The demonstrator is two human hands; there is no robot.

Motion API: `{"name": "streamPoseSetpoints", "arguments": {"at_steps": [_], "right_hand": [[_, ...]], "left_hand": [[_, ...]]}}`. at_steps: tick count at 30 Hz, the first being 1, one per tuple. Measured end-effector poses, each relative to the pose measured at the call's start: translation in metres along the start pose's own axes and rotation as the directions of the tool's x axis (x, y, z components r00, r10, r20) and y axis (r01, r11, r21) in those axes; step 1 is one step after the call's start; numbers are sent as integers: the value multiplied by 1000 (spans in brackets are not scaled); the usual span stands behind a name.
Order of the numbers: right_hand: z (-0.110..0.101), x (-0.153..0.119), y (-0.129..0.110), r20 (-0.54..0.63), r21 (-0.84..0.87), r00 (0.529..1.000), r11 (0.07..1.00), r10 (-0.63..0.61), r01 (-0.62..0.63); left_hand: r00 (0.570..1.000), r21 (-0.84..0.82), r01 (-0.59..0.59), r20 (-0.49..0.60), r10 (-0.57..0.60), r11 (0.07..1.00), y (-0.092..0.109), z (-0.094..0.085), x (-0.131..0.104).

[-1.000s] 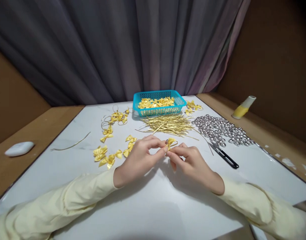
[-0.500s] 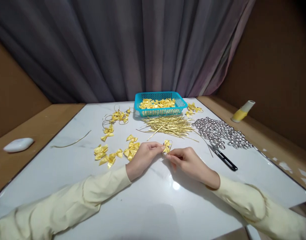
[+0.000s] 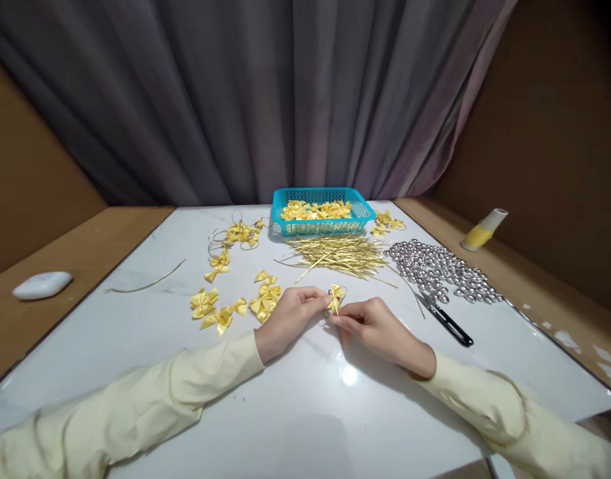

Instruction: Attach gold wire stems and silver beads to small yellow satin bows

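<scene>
A small yellow ribbon bow (image 3: pixel 336 296) is held up between my two hands over the table. My left hand (image 3: pixel 291 311) pinches its left side between thumb and fingers. A thin gold twist tie (image 3: pixel 337 307) runs down across the bow, and the fingertips of my right hand (image 3: pixel 375 327) are closed on its lower end. A small silvery bead (image 3: pixel 330 293) shows at the bow's left edge, partly covered by my fingers. Several more yellow bows (image 3: pixel 265 297) lie just left of my left hand.
Behind my hands lie a heap of gold twist ties (image 3: pixel 340 254) and a blue basket (image 3: pixel 323 229) of yellow bows. Silver beads (image 3: pixel 440 269) and black-handled snips (image 3: pixel 450 322) are at right. Bows with looped ties (image 3: pixel 240 233) lie at back left, a single tie (image 3: pixel 148 283) farther left.
My right fingers have shifted slightly, and the gold tie now shows across the front of the bow. The bow has turned a little in my left fingers. The whole view has tilted slightly.
</scene>
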State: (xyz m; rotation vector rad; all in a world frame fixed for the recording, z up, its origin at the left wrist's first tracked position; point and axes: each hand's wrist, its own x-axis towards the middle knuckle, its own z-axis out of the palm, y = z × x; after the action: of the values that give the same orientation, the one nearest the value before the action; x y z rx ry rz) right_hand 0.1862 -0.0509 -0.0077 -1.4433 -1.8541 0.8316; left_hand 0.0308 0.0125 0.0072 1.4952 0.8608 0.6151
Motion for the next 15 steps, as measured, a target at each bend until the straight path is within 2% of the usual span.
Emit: {"name": "streamPoseSetpoints", "arguments": {"at_steps": [15], "right_hand": [[1, 5, 3, -84, 46, 995, 998, 54, -50]], "left_hand": [[999, 109, -39, -8, 41, 993, -8, 0, 1]]}}
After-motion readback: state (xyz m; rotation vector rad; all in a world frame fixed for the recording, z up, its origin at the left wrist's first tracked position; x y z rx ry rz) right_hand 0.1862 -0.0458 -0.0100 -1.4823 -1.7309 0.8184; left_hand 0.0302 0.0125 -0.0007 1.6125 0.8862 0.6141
